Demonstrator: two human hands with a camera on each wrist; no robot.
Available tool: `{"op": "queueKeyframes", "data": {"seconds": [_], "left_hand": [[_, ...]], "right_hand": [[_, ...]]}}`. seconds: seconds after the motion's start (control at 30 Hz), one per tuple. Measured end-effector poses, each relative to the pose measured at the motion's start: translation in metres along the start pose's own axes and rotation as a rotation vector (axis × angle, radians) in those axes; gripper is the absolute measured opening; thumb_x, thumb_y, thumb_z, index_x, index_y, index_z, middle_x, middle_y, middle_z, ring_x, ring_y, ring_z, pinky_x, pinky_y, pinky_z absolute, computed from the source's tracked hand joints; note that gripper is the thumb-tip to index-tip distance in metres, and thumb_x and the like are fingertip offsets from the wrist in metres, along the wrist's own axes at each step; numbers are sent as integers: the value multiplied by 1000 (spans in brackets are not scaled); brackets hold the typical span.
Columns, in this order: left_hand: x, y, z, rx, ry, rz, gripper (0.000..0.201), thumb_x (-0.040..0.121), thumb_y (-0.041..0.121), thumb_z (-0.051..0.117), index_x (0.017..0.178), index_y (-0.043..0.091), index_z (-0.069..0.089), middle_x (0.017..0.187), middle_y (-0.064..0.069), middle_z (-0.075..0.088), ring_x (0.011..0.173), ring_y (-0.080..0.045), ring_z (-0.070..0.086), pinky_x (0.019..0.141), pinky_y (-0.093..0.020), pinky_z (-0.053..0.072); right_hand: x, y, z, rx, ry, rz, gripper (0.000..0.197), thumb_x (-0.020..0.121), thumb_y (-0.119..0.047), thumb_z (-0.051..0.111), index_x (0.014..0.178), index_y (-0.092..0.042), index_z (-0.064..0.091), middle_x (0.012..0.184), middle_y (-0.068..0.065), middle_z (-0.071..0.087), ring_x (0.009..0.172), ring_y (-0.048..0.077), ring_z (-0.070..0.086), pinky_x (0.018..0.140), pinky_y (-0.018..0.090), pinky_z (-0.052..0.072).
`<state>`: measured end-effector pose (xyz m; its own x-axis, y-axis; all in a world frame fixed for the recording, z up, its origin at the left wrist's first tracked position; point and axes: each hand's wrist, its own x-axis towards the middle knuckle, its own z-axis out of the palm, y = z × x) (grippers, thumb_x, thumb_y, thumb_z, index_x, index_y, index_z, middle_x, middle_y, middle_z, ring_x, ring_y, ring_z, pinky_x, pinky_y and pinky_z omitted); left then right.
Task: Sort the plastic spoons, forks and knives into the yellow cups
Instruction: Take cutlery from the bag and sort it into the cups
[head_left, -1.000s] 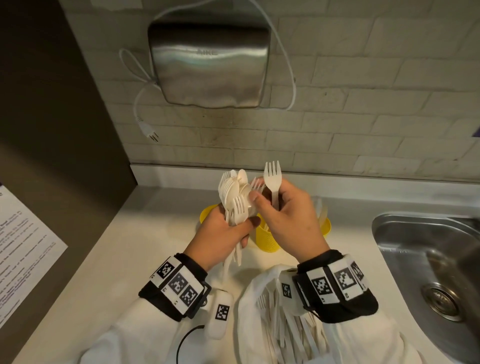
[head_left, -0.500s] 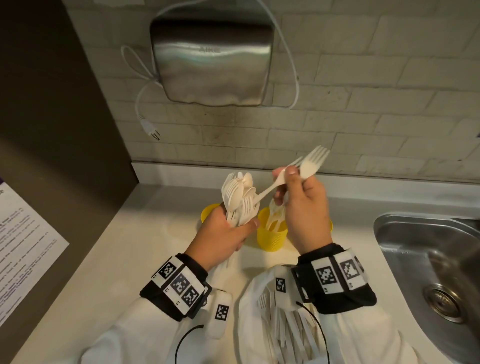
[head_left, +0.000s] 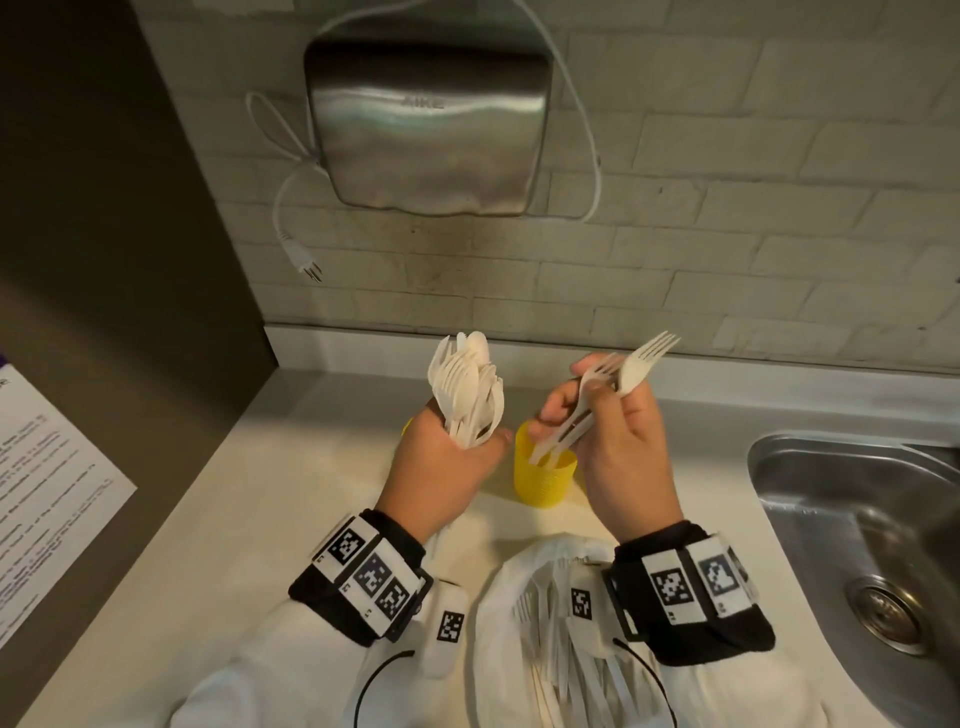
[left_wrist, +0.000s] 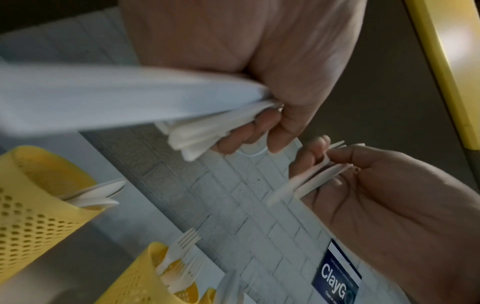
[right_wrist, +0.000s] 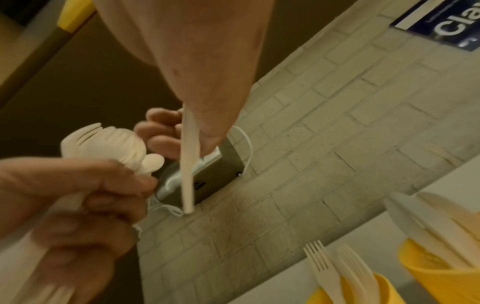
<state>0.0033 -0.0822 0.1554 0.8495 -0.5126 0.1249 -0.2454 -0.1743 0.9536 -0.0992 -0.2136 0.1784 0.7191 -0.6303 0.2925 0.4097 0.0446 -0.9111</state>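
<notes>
1. Counter (head_left: 171, 525), pale, w/ steel sink (head_left: 852, 519) at right. We see both only from the head cam.

2. Hand dryer (head_left: 426, 119), steel, on the brick wall. Head cam gives its front w/ cord and loose plug (head_left: 306, 265); right wrist cam gives its underside (right_wrist: 207, 176).

3. White bag (head_left: 519, 587) of spare cutlery, near edge of counter between the wrists. Head cam only.

4. Yellow cups. Head cam shows the fork cup (head_left: 543, 478) plainly, others mostly hidden by hands. Left wrist cam adds the spoon cup (left_wrist: 39, 195), perforated wall, spoon bowls at its rim, and the fork cup (left_wrist: 145, 275) w/ tines up. Right wrist cam adds the knife cup (right_wrist: 441, 267), beside the fork cup (right_wrist: 363, 292).

5. Left hand (head_left: 441, 467), raised over the counter just left of the fork cup, knuckles toward us, fingers wrapped round a mixed bundle (head_left: 467, 389) held upright, heads up. Left wrist cam shows the handle ends (left_wrist: 207, 131) poking out under the curled fingers.

6. Right hand (head_left: 613, 447), raised above the fork cup, thumb and fingers pinching two forks (head_left: 623, 374) mid-handle; forks slant, tines up-right, handle ends down-left over the cup mouth, not inside as far as we can tell.
</notes>
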Motion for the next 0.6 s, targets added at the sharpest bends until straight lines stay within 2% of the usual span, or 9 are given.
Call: {"op": "queueKeyframes", "data": {"seconds": [0.07, 0.13, 0.2, 0.23, 0.33, 0.37, 0.47, 0.53, 0.6], "left_hand": [[1, -2, 1, 33, 5, 10, 26, 80, 21, 80, 72, 28, 56, 54, 19, 57, 52, -1, 51, 54, -15, 42], [1, 0, 2, 27, -2, 31, 20, 80, 18, 80, 85, 28, 63, 67, 19, 65, 63, -1, 60, 62, -17, 47], [0, 3, 3, -18, -37, 68, 31, 83, 13, 80, 109, 26, 69, 89, 13, 74, 82, 0, 69, 70, -16, 52], [-1, 5, 4, -31, -58, 79, 39, 84, 11, 80, 120, 23, 68, 98, 9, 76, 90, 1, 70, 73, -13, 52], [-3, 9, 3, -55, -92, 100, 47, 84, 3, 79, 127, 20, 68, 104, 9, 76, 93, 5, 69, 73, -6, 48], [-3, 9, 2, -65, -89, 104, 47, 84, 3, 79, 126, 19, 68, 103, 9, 77, 93, 6, 69, 73, -6, 48], [-4, 8, 2, -95, -77, 122, 46, 83, 4, 81, 126, 14, 66, 105, 7, 76, 93, 7, 69, 74, -7, 49], [-5, 8, 3, -130, -77, 111, 48, 82, 2, 81, 126, 12, 65, 104, 7, 75, 92, 7, 69, 74, -7, 50], [-5, 8, 3, -147, -110, 106, 42, 80, 3, 83, 118, 14, 68, 94, 11, 77, 85, 6, 70, 70, -8, 50]], "right_hand": [[-5, 5, 3, -125, -20, -2, 18, 102, -19, 44, 110, -12, 58, 67, 10, 46, 60, 27, 43, 61, 43, 40], [-9, 7, 7, -226, -82, 18, 17, 98, -22, 58, 113, -15, 63, 68, 6, 39, 62, 23, 37, 58, 37, 37], [-11, 6, 12, -340, -116, -1, 17, 95, -23, 73, 110, -18, 67, 68, 5, 43, 63, 20, 44, 59, 28, 42], [-11, 6, 13, -367, -115, -22, 15, 93, -22, 75, 107, -18, 69, 67, 3, 51, 63, 15, 51, 62, 23, 45], [-7, 7, 11, -402, -63, -40, 5, 93, -13, 74, 97, -10, 73, 71, -13, 70, 68, 0, 63, 65, 14, 49], [-7, 7, 10, -424, -60, -43, 4, 94, -14, 73, 95, -10, 74, 71, -10, 72, 67, 2, 65, 63, 16, 49], [-11, 9, 11, -539, -99, -70, 7, 94, -27, 72, 92, -20, 75, 68, 11, 67, 65, 27, 63, 63, 35, 53], [-12, 13, 10, -563, -111, -74, 12, 91, -24, 73, 85, -15, 72, 61, 15, 57, 57, 22, 51, 60, 34, 48], [-11, 13, 8, -529, -49, -67, 23, 90, -12, 72, 74, 1, 62, 61, 17, 52, 57, 14, 46, 58, 30, 44]]}}
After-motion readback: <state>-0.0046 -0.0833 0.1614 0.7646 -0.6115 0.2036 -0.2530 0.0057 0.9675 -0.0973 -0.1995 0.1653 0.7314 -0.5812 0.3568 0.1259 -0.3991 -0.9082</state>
